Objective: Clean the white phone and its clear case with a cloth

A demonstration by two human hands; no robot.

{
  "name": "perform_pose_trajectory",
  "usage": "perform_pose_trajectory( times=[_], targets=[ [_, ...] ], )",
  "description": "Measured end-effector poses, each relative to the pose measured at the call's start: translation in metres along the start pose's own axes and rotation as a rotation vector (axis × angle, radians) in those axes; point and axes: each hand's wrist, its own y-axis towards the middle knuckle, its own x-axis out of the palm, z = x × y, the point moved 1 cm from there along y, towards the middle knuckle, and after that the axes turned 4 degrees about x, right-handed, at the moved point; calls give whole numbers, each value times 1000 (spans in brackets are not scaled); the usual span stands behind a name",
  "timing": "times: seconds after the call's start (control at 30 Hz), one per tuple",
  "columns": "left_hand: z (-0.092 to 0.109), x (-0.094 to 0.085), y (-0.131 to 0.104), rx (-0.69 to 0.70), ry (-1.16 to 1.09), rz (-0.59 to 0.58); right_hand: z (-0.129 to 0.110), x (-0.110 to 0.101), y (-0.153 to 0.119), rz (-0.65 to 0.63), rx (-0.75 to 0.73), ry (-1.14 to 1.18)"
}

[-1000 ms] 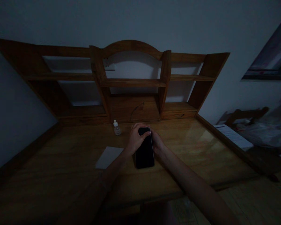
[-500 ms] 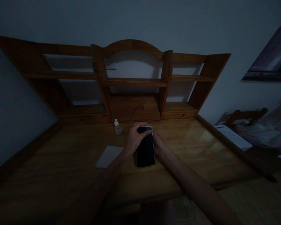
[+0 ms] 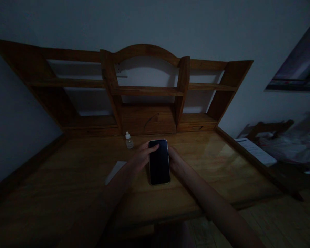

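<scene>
A smartphone (image 3: 159, 165) with a dark screen and a pale edge is held over the desk, its top end away from me. My left hand (image 3: 144, 154) grips its left side, the thumb lying across the upper part of the screen and the other fingers hidden behind. On the right edge, my right hand (image 3: 173, 157) is closed around the phone near its top, with most of its fingers out of sight. A white sheet (image 3: 115, 171), partly covered by my left forearm, lies to the left. Beyond it stands a small clear dropper bottle (image 3: 129, 142) with a white cap.
A wooden shelf unit (image 3: 148, 91) runs along the back of the wooden desk (image 3: 209, 165). Past the desk's right edge are a printed paper (image 3: 257, 151), a plastic bag (image 3: 289, 148) and a wooden chair (image 3: 271, 128). The room is dim.
My left hand has slid from the phone's top corner down to its left side, its thumb drawn back leftward. More of the screen shows, and the forearm covers more of the white sheet.
</scene>
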Motion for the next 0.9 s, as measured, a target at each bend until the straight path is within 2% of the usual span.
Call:
perform_pose_trajectory(
  times=[0.13, 0.27, 0.53, 0.67, 0.9],
  targets=[
    [0, -1, 1, 16, -7, -55, -1, 1, 2, 12, 104, 104],
    [-5, -3, 3, 32, -31, -5, -3, 1, 3, 22, 143, 159],
    [3, -4, 4, 77, -29, 28, -4, 0, 6, 5, 119, 142],
    [10, -6, 5, 136, -14, 64, -2, 2, 6, -22, 87, 89],
    [19, -4, -1, 244, 100, 91, -1, 4, 7, 14, -6, 3]
  ],
)
